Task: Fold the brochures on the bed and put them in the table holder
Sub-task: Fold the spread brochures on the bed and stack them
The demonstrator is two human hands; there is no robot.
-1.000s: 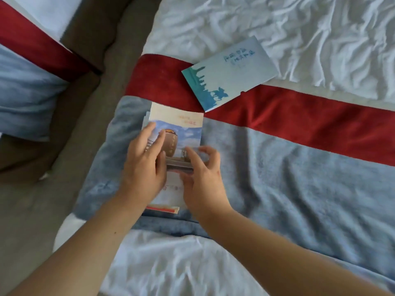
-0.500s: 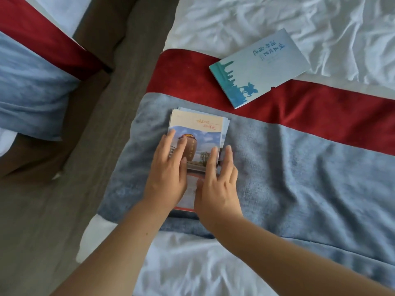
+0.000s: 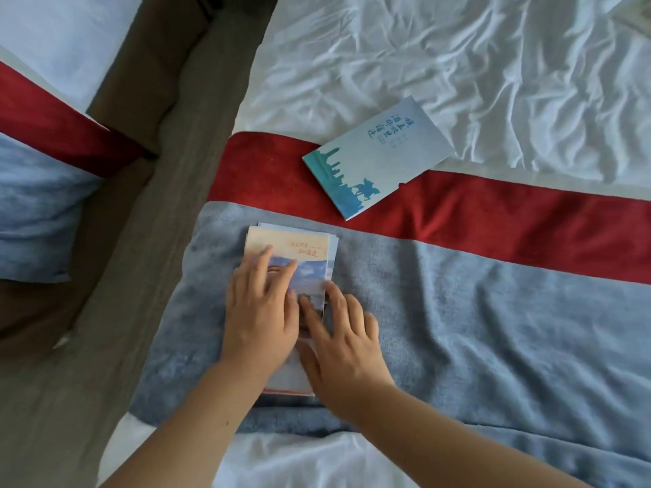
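Our left hand (image 3: 260, 311) and right hand (image 3: 347, 350) press flat, fingers straight, on the folded brochure (image 3: 308, 249), whose long axis runs 12 to 6 on the grey band of the bed (image 3: 493, 329). The blue brochure (image 3: 380, 156) lies at 1 o'clock, nearer our right hand, we judge.

Left arm (image 3: 190, 434), right arm (image 3: 440, 449), left grip (image 3: 260, 311) and right grip (image 3: 347, 350) are all bare (tiny dark dot on left arm, 7 o'clock).

The bed (image 3: 422, 65), spread with a crumpled white sheet, carries a red-and-grey-blue fleece runner (image 3: 493, 329). On its grey part lies a folded photo-cover brochure (image 3: 303, 255); a pale blue skyline-printed brochure (image 3: 380, 160) straddles the red band and the sheet.
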